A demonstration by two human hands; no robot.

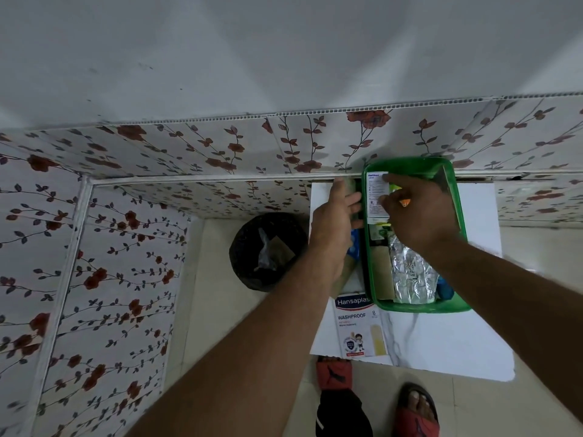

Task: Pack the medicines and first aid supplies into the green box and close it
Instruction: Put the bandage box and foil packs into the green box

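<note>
Open green box [454, 216], rectangular, rounded corners, long axis running away toward the floral wall, on the white surface [441, 342]. Inside: white printed carton [373, 197] at the far left, crumpled silver foil strip [410, 272] in the middle, brown flat pack [382, 272] along the left wall, something blue [444, 290] at the near right corner. Outside, just off the near left corner: Hansaplast plaster pack [358, 326], flat, face up.

Floral wall panels [132, 247], plain grey wall [284, 52], pale tiled floor [220, 310], black bin [268, 250]
</note>
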